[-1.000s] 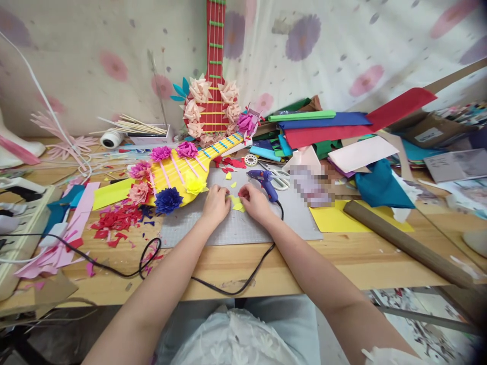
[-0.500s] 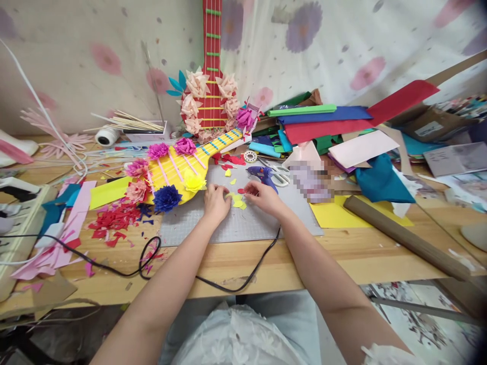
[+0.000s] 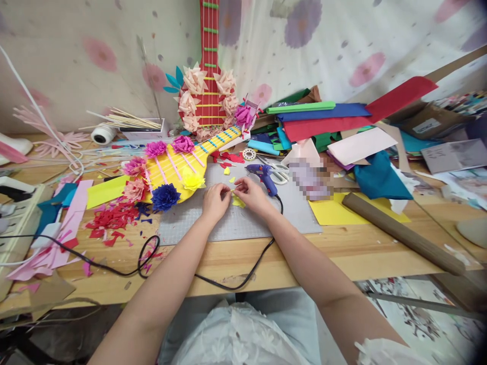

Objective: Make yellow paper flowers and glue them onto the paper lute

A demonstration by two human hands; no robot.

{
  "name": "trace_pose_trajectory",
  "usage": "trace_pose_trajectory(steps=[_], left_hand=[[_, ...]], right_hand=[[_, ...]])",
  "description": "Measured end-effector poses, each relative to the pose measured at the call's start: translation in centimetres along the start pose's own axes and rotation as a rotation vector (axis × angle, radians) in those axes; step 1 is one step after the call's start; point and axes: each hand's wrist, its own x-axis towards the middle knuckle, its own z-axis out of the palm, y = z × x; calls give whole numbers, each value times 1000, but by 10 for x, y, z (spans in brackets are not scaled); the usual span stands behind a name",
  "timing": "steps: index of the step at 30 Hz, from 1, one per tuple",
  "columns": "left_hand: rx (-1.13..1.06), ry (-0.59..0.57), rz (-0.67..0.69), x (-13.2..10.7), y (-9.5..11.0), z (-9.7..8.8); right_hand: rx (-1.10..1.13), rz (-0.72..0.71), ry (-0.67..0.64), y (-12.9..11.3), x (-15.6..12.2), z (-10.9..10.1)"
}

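My left hand (image 3: 214, 201) and my right hand (image 3: 249, 193) meet over the grey cutting mat (image 3: 243, 223), fingertips pinched together on a small yellow paper piece (image 3: 234, 190). More yellow scraps (image 3: 239, 202) lie on the mat just under my right hand. A yellow paper guitar (image 3: 178, 170) decorated with paper flowers lies to the left of my left hand. A blue glue gun (image 3: 265, 177) rests right behind my right hand, its black cord (image 3: 243, 276) running off the table edge.
A red paper guitar (image 3: 208, 76) leans on the curtain. Scissors (image 3: 279, 172) lie by the glue gun. Coloured paper sheets (image 3: 327, 124) pile at the back right, a brown cardboard tube (image 3: 403, 235) at the right, red scraps (image 3: 112, 220) at the left.
My right hand came back from the glue gun side to my left hand, and both now pinch a yellow piece lifted slightly off the mat.
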Motion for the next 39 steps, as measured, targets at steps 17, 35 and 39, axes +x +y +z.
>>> trace_pose_trajectory(steps=[17, 35, 39], left_hand=[[-61, 56, 132, -1, 0, -3], [-263, 96, -231, 5, -3, 0], [-314, 77, -226, 5, -8, 3]], right_hand=[[304, 144, -43, 1, 2, -16], [-395, 109, 226, 21, 8, -64], [-269, 168, 319, 26, 8, -59]])
